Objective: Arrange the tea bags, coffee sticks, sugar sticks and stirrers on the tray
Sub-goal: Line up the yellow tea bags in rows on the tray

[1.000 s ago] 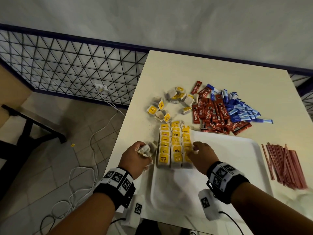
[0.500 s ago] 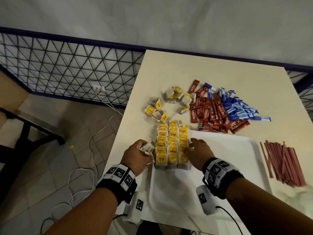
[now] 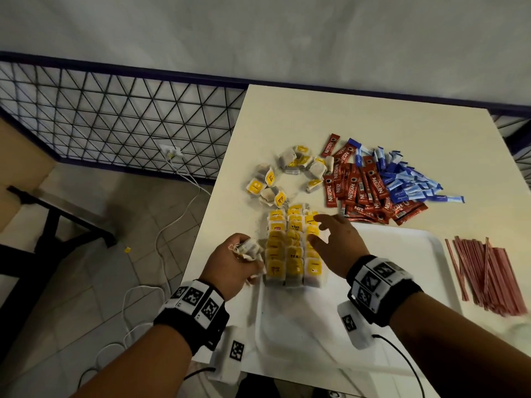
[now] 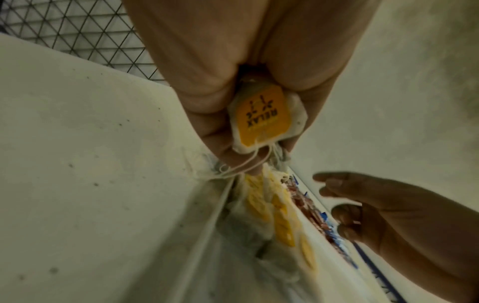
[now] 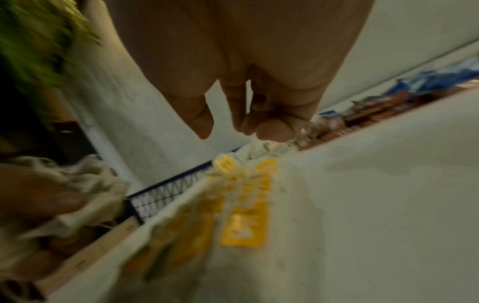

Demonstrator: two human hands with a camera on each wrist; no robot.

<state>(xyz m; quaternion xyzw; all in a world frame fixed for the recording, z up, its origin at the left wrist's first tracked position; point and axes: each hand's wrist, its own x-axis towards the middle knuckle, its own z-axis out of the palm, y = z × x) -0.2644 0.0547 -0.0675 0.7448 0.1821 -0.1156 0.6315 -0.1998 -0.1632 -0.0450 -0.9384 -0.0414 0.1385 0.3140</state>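
A: Setting?
B: Pale wall, dark mesh railing (image 3: 115, 116), tiled floor with white cables (image 3: 172, 214). One cream desk (image 3: 359, 116).

A: Largest item on the desk?
B: White tray (image 3: 402, 254), at the near edge, its left part carrying goods.

A: Stock on the tray?
B: Tea bags, arranged (image 3: 293, 248): three columns, yellow tags up, packed side by side along the tray's left end; the far ends reach past the rim, as far as the head view lets one judge.

A: Stock off the tray?
B: Coffee sticks (image 3: 365, 191), red, a loose heap beyond the tray. Sugar sticks (image 3: 402, 182), blue, a heap touching the coffee on its right. Stirrers (image 3: 488, 271), red, a bundle on the desk just right of the tray. Tea bags, loose (image 3: 287, 173), scattered in a rough ring left of the coffee heap.

A: Hands?
B: Left hand (image 3: 232, 262), beside the tray's left edge, grip closed round a held tea bag (image 4: 264, 119); the left wrist view shows a yellow tag reading RELAX, strings trailing from the fingers. More paper bunches in the fist; count unclear. Right hand (image 3: 339, 245), above the right column of arranged bags, fingers spread and loose, grip apart, holding nothing. The right wrist view is blurred.

A: Worn items?
B: Black wristbands with printed markers, one on each wrist.
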